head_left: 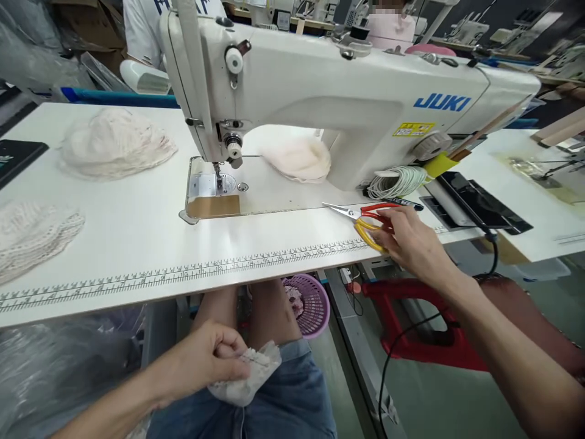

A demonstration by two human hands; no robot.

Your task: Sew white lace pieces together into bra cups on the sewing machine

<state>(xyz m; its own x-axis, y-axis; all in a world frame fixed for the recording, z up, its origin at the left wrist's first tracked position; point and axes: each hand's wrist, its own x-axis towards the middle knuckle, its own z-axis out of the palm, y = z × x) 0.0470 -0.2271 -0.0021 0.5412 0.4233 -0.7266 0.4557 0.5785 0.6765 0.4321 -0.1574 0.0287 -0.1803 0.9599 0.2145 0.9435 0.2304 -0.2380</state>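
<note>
My left hand (208, 360) is low over my lap, below the table edge, pinching a small white lacy fabric piece (249, 375). My right hand (409, 241) reaches onto the right part of the white sewing table (137, 244), its fingers on the yellow and red handles of a pair of scissors (363, 219) that lies flat with blades pointing left. A white JUKI sewing machine (347, 85) stands behind, its needle and presser foot (218, 177) left of the scissors.
Piles of pale fabric lie at the far left (114, 143), at the left edge (31, 235) and behind the machine arm (299, 160). A purple basket (313, 302) sits under the table, a red stool (411, 329) to the right. A person stands behind the machine.
</note>
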